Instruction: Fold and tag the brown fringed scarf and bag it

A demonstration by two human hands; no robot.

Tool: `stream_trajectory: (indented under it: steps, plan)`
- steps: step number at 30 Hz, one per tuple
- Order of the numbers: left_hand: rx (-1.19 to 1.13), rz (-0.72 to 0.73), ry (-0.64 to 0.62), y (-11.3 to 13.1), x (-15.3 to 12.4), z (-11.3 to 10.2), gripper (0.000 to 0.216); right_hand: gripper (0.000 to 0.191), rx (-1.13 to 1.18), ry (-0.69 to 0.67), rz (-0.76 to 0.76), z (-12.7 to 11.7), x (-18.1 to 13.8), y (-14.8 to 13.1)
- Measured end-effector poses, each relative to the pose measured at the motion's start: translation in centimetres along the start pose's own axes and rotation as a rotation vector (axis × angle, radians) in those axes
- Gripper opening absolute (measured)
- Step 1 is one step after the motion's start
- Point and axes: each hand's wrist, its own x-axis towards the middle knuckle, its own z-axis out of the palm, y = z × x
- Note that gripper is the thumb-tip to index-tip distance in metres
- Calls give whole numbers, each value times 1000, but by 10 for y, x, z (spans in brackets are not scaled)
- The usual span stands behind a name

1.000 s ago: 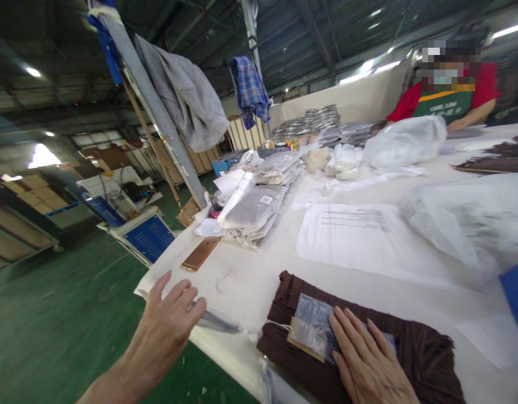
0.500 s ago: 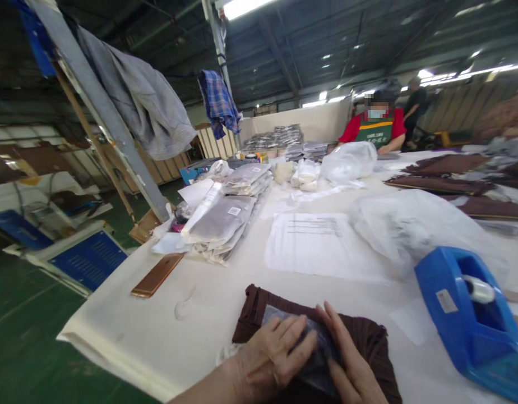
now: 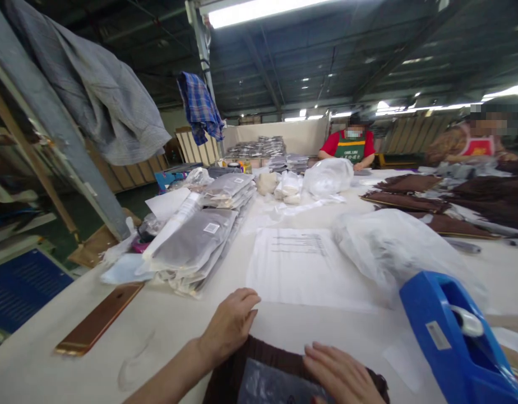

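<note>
Your left hand (image 3: 229, 324) rests at the far edge of the folded brown garment (image 3: 259, 353), fingers curled on the cloth; your right hand (image 3: 341, 375) lies flat and open on it, holding nothing. The garment sits at the near edge of the surface (image 3: 179, 331), with a clear plastic bag (image 3: 271, 387) lying on top. In my judgement you are at the bagging stage; the next move calls for opening the bag's mouth. The printed sheet (image 3: 301, 264) carries text too small to read. The co-worker's apron (image 3: 350, 151) bears unreadable lettering.
</note>
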Motion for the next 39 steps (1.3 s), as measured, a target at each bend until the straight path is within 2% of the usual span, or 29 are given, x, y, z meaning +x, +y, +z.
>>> stream_trajectory:
  steps: [3,5,9,15,18,21,25,30,39]
  plan:
    - [-55,-38,-118,-16,37,21,25,27,137,-271,341,8,22,41]
    - [-61,-42,-149,-22,57,36,28,23,173,-431,460,23,36,68]
    - [-79,-78,-191,-33,78,54,30,13,178,-612,470,56,52,107]
    - [-137,-106,-234,-48,88,54,18,18,212,-806,428,74,63,125]
    - [-145,-112,-236,-47,91,54,18,19,204,-868,427,78,65,127]
    - [-151,-43,-258,-35,93,54,13,18,209,-906,433,81,66,129]
    - [-134,85,-304,-12,94,57,41,17,247,-931,441,83,67,133]
    - [-74,140,-318,1,100,65,30,16,283,-935,455,83,69,135]
    - [-31,152,-388,4,111,65,25,16,284,-965,482,85,68,135]
